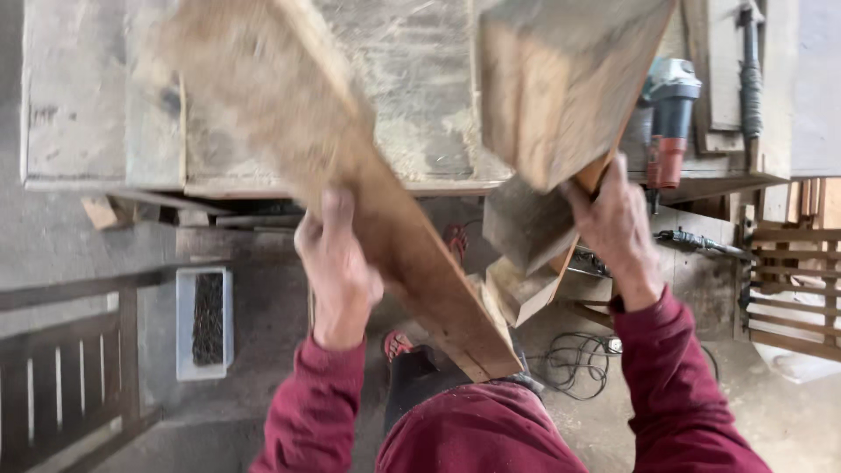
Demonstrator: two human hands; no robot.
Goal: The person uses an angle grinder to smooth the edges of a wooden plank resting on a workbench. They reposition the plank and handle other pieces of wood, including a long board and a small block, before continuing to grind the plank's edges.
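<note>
The left hand is closed on the edge of a long plank, which slants from the tabletop down toward the body. The right hand grips a thick wood block from below (its top is blurred). A grinder lies on the tabletop, just beside the block.
</note>
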